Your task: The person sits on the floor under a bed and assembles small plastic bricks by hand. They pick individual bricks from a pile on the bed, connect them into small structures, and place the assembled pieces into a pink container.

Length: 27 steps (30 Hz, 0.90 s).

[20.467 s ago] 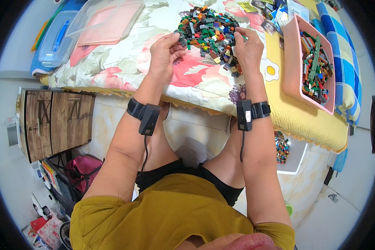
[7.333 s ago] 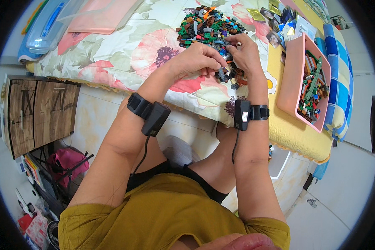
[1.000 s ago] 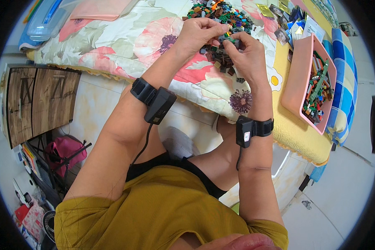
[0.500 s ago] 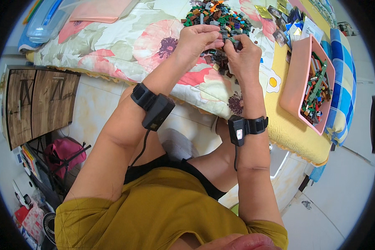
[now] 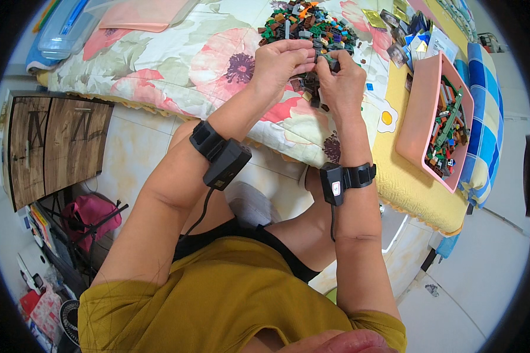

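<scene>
A heap of small building bricks (image 5: 312, 25) in green, brown, grey, black and orange lies on the flowered bed cover. Just over its near part my two hands come close together. My left hand (image 5: 281, 66) has its fingers bent toward the right one; whatever is between its fingertips is hidden. Thumb and forefinger of my right hand (image 5: 343, 81) pinch a small dark grey-green brick (image 5: 330, 59). More dark bricks (image 5: 312, 89) lie below and between the hands, partly covered by them.
On the right stands a pink bin (image 5: 412, 117) filled with bricks, beside a blue checked pillow (image 5: 483, 112). Foil packets and cards (image 5: 415, 41) lie behind it. A clear plastic box (image 5: 65, 35) and a pink lid (image 5: 138, 19) rest at the far left of the bed.
Both hands stay together over the heap. My left wrist has shifted slightly right, and my right hand a little left. The right hand keeps its pinch.
</scene>
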### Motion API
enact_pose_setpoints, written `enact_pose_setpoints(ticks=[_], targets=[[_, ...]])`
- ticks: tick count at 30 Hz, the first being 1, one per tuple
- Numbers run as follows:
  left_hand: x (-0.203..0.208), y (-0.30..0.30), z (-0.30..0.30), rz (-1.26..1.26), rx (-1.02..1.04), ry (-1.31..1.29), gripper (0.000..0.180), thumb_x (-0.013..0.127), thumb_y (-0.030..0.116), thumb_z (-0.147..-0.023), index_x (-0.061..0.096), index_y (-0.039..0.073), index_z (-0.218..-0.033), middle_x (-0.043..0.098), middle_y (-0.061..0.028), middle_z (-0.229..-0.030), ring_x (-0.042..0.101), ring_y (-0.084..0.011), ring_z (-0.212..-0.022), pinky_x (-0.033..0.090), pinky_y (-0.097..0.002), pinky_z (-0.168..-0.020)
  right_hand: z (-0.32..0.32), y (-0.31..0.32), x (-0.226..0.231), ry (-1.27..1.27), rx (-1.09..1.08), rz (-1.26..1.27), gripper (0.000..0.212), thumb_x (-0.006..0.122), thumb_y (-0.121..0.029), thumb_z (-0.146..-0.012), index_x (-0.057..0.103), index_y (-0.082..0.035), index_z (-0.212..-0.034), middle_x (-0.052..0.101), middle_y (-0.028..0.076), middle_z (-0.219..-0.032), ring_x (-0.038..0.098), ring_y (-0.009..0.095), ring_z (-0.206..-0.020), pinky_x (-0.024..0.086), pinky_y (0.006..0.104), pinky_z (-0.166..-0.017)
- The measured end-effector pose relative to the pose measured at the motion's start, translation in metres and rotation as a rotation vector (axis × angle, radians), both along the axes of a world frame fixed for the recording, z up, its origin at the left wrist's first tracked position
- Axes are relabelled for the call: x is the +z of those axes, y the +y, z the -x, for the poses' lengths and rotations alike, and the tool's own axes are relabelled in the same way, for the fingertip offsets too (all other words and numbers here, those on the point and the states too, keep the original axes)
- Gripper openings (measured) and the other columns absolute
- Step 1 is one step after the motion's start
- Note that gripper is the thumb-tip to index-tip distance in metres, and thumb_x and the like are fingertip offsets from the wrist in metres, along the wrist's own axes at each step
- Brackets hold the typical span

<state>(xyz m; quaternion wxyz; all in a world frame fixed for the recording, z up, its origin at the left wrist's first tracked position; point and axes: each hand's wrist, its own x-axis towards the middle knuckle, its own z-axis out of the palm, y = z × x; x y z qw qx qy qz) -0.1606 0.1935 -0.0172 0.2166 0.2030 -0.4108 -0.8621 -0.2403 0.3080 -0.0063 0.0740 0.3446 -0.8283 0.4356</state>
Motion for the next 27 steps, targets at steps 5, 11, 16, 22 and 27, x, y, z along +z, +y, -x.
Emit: enact_pose_setpoints(ticks=[5,11,16,22,27], targets=[[0.0019,0.0029,0.0000,0.018,0.017,-0.006,0.022,0.060,-0.001,-0.088,0.064,-0.009,-0.108,0.068,-0.0166,-0.101,0.068,-0.0194,-0.089,0.059,-0.0287,-0.080,-0.0005,-0.0041,-0.0039,0.185,0.017,0.045,0.017,0.070,-0.015,-0.082,0.063,0.000,-0.084,0.062,0.015,-0.060,0.061,0.022,-0.051,0.048,0.0338,-0.052],[0.0063,0.0056,-0.0002,0.070,-0.035,-0.014,0.025,0.058,0.001,-0.092,0.061,-0.007,-0.116,0.065,-0.0171,-0.111,0.066,-0.0205,-0.099,0.055,-0.0301,-0.091,-0.0014,-0.0006,-0.0024,0.062,-0.009,0.046,0.013,0.067,-0.010,-0.081,0.061,0.001,-0.082,0.060,0.018,-0.061,0.062,0.030,-0.052,0.048,0.0376,-0.051],[0.0071,0.0035,0.0015,0.139,-0.055,-0.026,0.025,0.057,0.002,-0.092,0.061,-0.006,-0.116,0.066,-0.0169,-0.110,0.067,-0.0191,-0.098,0.056,-0.0290,-0.089,-0.0011,-0.0003,0.0016,0.105,0.010,0.049,0.012,0.067,-0.009,-0.080,0.060,0.001,-0.080,0.059,0.017,-0.059,0.060,0.028,-0.050,0.046,0.0366,-0.049],[0.0047,0.0016,0.0019,0.229,-0.076,0.005,0.025,0.058,0.003,-0.092,0.063,-0.005,-0.115,0.068,-0.0156,-0.107,0.067,-0.0174,-0.096,0.055,-0.0276,-0.087,-0.0010,0.0020,0.0012,0.043,-0.008,0.032,0.013,0.067,-0.010,-0.080,0.061,0.002,-0.080,0.059,0.018,-0.060,0.059,0.028,-0.049,0.046,0.0367,-0.050],[0.0045,-0.0010,0.0016,0.195,-0.097,0.021,0.028,0.059,0.005,-0.092,0.060,-0.005,-0.118,0.067,-0.0160,-0.108,0.067,-0.0183,-0.095,0.055,-0.0285,-0.088,-0.0015,0.0002,0.0004,0.023,-0.040,0.025,0.014,0.068,-0.011,-0.080,0.062,0.002,-0.082,0.061,0.018,-0.062,0.062,0.029,-0.052,0.048,0.0367,-0.051]])
